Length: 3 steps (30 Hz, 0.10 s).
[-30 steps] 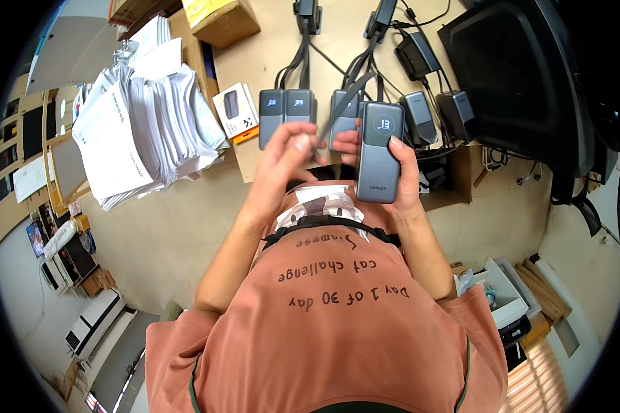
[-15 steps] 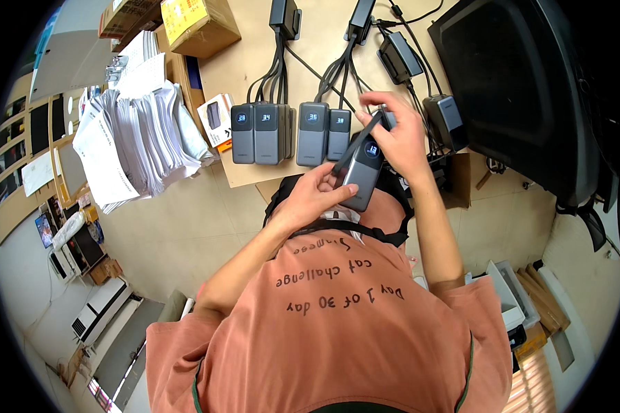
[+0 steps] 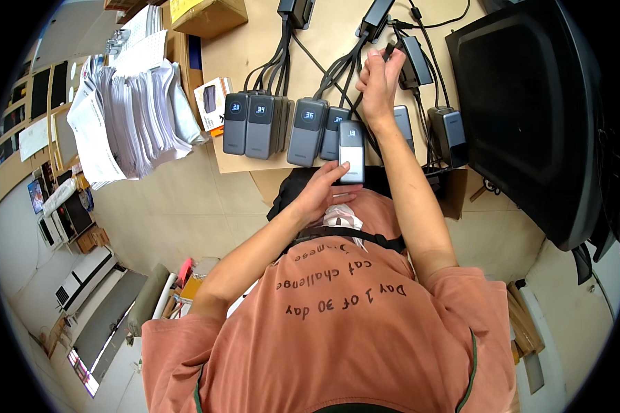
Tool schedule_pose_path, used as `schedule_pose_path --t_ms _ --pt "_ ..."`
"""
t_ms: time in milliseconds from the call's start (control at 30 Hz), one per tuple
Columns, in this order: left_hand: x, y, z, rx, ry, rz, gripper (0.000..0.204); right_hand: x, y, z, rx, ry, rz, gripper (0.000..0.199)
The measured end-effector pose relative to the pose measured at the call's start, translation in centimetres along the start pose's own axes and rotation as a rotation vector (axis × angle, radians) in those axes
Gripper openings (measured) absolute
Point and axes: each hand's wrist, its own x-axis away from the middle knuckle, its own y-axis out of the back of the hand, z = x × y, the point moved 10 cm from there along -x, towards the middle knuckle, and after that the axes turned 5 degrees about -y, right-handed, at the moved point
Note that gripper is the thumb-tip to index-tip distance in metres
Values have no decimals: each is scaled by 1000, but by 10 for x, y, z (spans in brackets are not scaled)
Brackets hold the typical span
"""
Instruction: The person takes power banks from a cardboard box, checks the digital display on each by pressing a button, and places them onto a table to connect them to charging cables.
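My left hand [image 3: 327, 189] is closed around the lower end of a grey power bank [image 3: 352, 153] with a lit display, held upright at the table's near edge. My right hand [image 3: 380, 86] is closed farther forward, beside a black charger [image 3: 414, 62]. A black cable [image 3: 388, 51] sticks out from its fingers. Left of the held power bank stand more grey power banks [image 3: 260, 127] with lit displays, black cables running from their tops to a charger [image 3: 375, 20]. One taller power bank [image 3: 307, 131] and a smaller one [image 3: 331, 134] stand closest to my left hand.
To the right, a large black monitor [image 3: 523, 124] leans over the table, with another grey power bank [image 3: 449, 138] near it. Thick stacks of paper [image 3: 134, 117] and a cardboard box [image 3: 210, 17] occupy the left. A small white box [image 3: 212, 103] stands by the power banks.
My right hand has moved forward, away from the held power bank and up to the charger. The black cable has gone with it. My left hand still holds the power bank, now more upright.
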Motion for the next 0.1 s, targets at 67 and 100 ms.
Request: schedule_pose_path --t_ms 67,100 --pt "-7 10 2 49 -46 -18 53 5 -7 -15 -208 -161 -3 21" --pt "-10 13 2 70 -66 -23 56 4 -6 -19 -256 -178 -2 21"
